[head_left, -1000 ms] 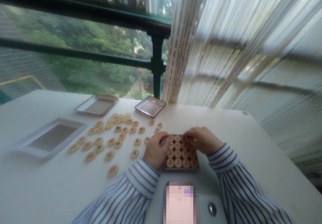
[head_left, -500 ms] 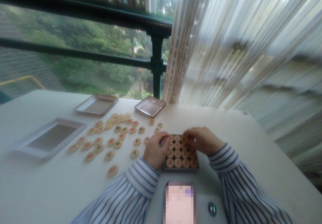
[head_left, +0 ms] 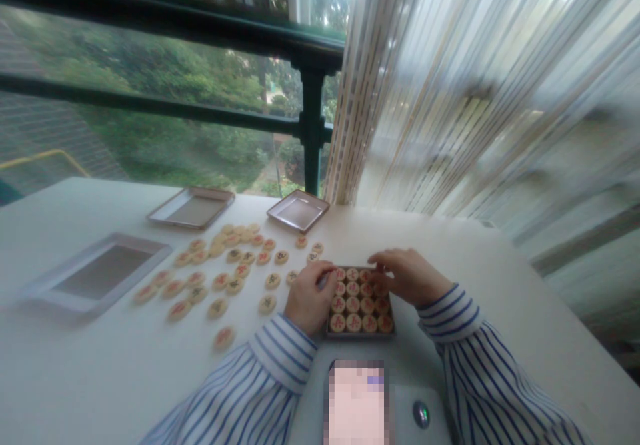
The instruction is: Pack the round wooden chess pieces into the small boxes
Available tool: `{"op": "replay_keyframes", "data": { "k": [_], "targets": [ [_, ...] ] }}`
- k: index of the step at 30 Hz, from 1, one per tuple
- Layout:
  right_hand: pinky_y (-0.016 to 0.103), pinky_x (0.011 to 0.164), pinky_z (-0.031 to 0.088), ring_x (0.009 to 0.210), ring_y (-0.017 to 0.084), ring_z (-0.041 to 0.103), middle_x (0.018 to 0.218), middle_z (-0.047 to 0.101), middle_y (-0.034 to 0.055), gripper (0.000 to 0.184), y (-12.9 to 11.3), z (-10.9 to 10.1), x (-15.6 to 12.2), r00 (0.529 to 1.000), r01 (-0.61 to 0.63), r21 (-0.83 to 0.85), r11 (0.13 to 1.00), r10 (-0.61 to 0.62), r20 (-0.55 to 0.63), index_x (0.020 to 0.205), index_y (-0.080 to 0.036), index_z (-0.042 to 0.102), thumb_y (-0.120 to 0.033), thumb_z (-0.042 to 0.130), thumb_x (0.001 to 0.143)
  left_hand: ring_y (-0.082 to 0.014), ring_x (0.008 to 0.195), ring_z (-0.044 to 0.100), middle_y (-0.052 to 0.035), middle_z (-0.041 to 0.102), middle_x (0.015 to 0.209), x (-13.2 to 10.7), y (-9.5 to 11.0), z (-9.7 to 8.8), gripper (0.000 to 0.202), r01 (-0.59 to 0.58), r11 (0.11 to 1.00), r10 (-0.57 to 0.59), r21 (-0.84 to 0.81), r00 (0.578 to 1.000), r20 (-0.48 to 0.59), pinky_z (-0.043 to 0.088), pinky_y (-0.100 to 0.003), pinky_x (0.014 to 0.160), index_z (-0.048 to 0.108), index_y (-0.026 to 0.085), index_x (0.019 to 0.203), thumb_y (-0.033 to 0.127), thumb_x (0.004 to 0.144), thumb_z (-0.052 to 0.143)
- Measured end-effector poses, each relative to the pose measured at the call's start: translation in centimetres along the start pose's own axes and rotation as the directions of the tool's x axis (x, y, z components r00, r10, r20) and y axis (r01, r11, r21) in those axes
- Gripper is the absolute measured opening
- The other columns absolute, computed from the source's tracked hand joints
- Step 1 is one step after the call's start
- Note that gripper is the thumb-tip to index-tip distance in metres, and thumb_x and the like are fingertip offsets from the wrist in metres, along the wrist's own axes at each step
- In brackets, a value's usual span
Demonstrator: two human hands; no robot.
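Observation:
A small square box (head_left: 360, 331) on the white table (head_left: 100, 378) is filled with round wooden chess pieces marked in red (head_left: 353, 306). My left hand (head_left: 307, 293) grips the box's left edge, fingers curled against the top-left corner. My right hand (head_left: 407, 275) lies over the box's top-right corner, fingers bent down onto the pieces there; whether it pinches one is hidden. Both arms wear blue-striped white sleeves.
Several loose chess pieces (head_left: 227, 268) lie scattered left of the box. A white tray (head_left: 95, 277) sits at far left, two smaller lids (head_left: 193, 206) (head_left: 299, 210) at the back by the window. A curtain (head_left: 475, 98) hangs on the right. A device with a blurred screen (head_left: 357, 402) sits below.
My right hand has shifted slightly up and to the right over the box's corner. The left hand and the box stay put.

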State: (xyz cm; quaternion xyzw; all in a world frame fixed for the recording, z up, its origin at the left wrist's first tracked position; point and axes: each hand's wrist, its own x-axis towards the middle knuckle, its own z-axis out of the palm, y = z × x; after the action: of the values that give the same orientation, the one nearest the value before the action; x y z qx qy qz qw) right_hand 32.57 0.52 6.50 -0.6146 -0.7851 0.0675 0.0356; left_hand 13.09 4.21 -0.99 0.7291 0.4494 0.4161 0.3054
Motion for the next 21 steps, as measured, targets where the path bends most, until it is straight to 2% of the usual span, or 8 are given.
{"op": "replay_keyframes", "data": {
  "k": [5, 12, 18, 21],
  "targets": [
    [0.026, 0.074, 0.039, 0.081, 0.014, 0.057, 0.091, 0.064, 0.0041, 0.029, 0.2, -0.4, -0.4, 0.996, -0.075, -0.030, 0.997, 0.074, -0.044, 0.106, -0.022, 0.056, -0.032, 0.043, 0.083, -0.0171, 0.087, 0.058, -0.0046, 0.064, 0.091, -0.1, -0.1, 0.1, 0.022, 0.019, 1.000, -0.019, -0.013, 1.000, -0.001, 0.046, -0.032, 0.080, 0.061, 0.018, 0.088, 0.031, 0.077, 0.047],
    [0.027, 0.081, 0.038, 0.094, 0.017, 0.057, 0.099, 0.064, 0.0054, 0.030, -0.2, 0.2, -1.8, 0.965, -0.227, -0.057, 0.972, 0.217, -0.146, 0.103, -0.022, 0.058, -0.031, 0.035, 0.086, -0.0175, 0.087, 0.060, -0.0049, 0.065, 0.094, -0.3, -0.4, 0.1, 0.024, 0.019, 0.999, -0.019, -0.050, 1.000, -0.007, 0.048, -0.032, 0.078, 0.061, 0.018, 0.090, 0.032, 0.077, 0.047],
    [0.027, 0.074, 0.041, 0.083, 0.017, 0.061, 0.090, 0.067, 0.0053, 0.035, -0.3, 2.2, -4.4, 0.942, -0.309, 0.117, 0.944, 0.321, -0.100, 0.108, -0.021, 0.056, -0.035, 0.033, 0.086, -0.0185, 0.082, 0.063, -0.0067, 0.066, 0.095, -1.5, -0.4, -0.1, 0.029, 0.058, 0.998, -0.058, -0.033, 0.998, -0.013, 0.050, -0.034, 0.075, 0.058, 0.017, 0.099, 0.032, 0.075, 0.049],
    [0.027, 0.075, 0.042, 0.086, 0.017, 0.060, 0.092, 0.067, 0.0067, 0.037, -0.3, 3.5, -5.3, 0.941, -0.309, 0.240, 0.920, 0.332, -0.060, 0.109, -0.018, 0.056, -0.034, 0.033, 0.086, -0.0192, 0.084, 0.063, -0.0075, 0.066, 0.095, -2.5, -0.5, -0.4, 0.033, 0.092, 0.995, -0.092, -0.033, 0.996, 0.001, 0.050, -0.035, 0.076, 0.057, 0.017, 0.102, 0.034, 0.075, 0.050]
  ]
}}
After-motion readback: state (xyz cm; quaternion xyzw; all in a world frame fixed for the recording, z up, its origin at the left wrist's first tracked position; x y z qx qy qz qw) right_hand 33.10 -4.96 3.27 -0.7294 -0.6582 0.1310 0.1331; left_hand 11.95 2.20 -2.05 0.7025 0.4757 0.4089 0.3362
